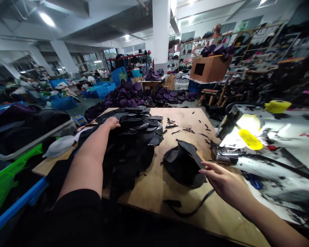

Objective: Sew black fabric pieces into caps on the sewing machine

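My left hand point(112, 122) reaches far out onto the top of a big heap of black cut fabric pieces point(134, 137) on a wooden worktable point(170, 192); its fingers curl down into the pieces, so what they grip is hidden. My right hand point(222, 180) hovers with fingers spread and slightly bent, its fingertips at the right edge of a single black cap-shaped piece point(184, 164) lying in the middle of the table. A black strap point(187, 209) lies on the wood below that piece.
A white sewing machine point(260, 137) with a bright lamp and yellow thread cones stands at the right. Small black scraps point(187, 129) dot the far table. Blue and green crates point(7, 178) sit at the left. Purple fabric heaps point(134, 96), shelves and a cardboard box fill the background.
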A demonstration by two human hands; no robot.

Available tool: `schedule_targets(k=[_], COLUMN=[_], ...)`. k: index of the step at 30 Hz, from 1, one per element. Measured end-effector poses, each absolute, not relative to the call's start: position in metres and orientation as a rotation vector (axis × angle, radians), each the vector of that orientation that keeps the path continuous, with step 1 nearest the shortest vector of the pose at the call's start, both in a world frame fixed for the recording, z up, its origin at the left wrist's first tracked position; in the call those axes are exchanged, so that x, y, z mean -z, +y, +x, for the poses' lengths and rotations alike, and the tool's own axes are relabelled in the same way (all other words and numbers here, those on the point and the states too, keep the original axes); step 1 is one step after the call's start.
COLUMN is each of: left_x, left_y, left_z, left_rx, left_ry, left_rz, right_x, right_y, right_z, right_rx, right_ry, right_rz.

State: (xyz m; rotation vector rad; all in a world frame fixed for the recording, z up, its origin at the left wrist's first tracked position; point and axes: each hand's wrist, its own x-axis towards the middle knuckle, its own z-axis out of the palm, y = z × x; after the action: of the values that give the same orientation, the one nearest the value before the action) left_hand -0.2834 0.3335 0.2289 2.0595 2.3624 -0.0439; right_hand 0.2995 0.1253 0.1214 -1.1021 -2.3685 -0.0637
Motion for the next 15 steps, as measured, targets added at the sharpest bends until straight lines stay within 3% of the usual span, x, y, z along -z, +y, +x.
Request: schedule_targets(k=[6,15], left_x=[-0.268,-0.212], left_y=[0.325,0.324], left_z=[-0.276,-0.204], left_rx=[-0.113,-0.165], left_ry=[2.45,2.425], left_rz=[2.109,2.101], right_x=[-0.114,-0.074], right_y=[0.113,0.077], right_z=[0.308,0.326], right_rx=[-0.177,-0.159], right_ry=[-2.422,-2.25], right_rz=[-1.08,-1.139])
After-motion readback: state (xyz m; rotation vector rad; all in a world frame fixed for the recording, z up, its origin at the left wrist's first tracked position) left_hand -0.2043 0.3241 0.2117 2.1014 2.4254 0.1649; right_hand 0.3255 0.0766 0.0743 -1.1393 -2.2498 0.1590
